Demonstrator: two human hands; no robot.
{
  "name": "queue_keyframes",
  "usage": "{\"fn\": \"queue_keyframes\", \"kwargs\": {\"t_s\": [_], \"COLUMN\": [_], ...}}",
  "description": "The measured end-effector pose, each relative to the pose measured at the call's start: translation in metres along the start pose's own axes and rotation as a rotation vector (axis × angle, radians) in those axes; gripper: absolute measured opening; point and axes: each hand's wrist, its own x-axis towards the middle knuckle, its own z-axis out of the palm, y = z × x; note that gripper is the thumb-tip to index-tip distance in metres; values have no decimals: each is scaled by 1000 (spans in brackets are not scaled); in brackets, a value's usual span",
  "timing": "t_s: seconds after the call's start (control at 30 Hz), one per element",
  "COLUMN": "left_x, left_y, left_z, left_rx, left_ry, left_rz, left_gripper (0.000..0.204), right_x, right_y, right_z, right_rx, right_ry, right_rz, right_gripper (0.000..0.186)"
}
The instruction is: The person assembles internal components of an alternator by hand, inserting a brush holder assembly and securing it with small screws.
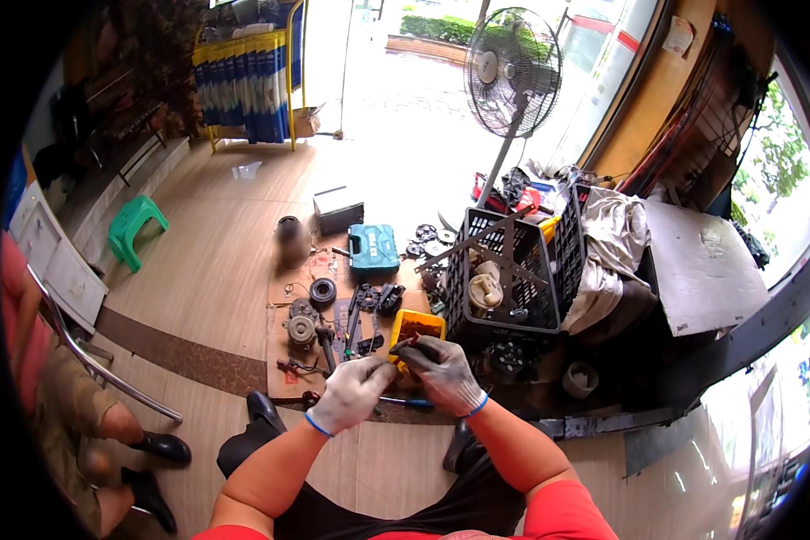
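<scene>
Our gloved left hand [351, 393] and right hand [439, 375] both grip one small dark part [396, 357] above the floor's cardboard sheet [283, 346], beside a yellow tray [418, 326].

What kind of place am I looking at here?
Probably a small repair workshop open to the street: metal machine parts spread on cardboard on the floor, a teal tool case, and a black crate of parts.

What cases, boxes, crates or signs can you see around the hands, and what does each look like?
Teal plastic tool case: shut, rectangular, on the floor beyond the cardboard.
Small yellow plastic tray: open, just beyond the gloved hands.
Black plastic lattice crate: right of the tray, holding pale parts.
Dark grey box: behind the case.
</scene>
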Motion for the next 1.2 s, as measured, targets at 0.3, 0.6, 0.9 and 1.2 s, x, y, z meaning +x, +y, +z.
{"fn": "queue_keyframes", "kwargs": {"t_s": [0.3,0.6,0.9,1.2], "left_x": [3,-1,-5,-5], "left_y": [-11,-11,-27,-4], "left_z": [9,6,10,12], "left_rx": [-178,235,-733,417], "left_ry": [-17,130,-150,265], "left_rz": [-68,188,-278,284], "left_gripper": [24,20,38,21], "right_x": [4,5,2,2], "right_y": [17,23,10,12], "right_z": [-2,7,9,14], "right_rx": [-130,-144,-102,-125], "right_ry": [40,93,80,97], "right_rz": [-130,-165,-142,-136], "right_gripper": [12,19,16,16]}}
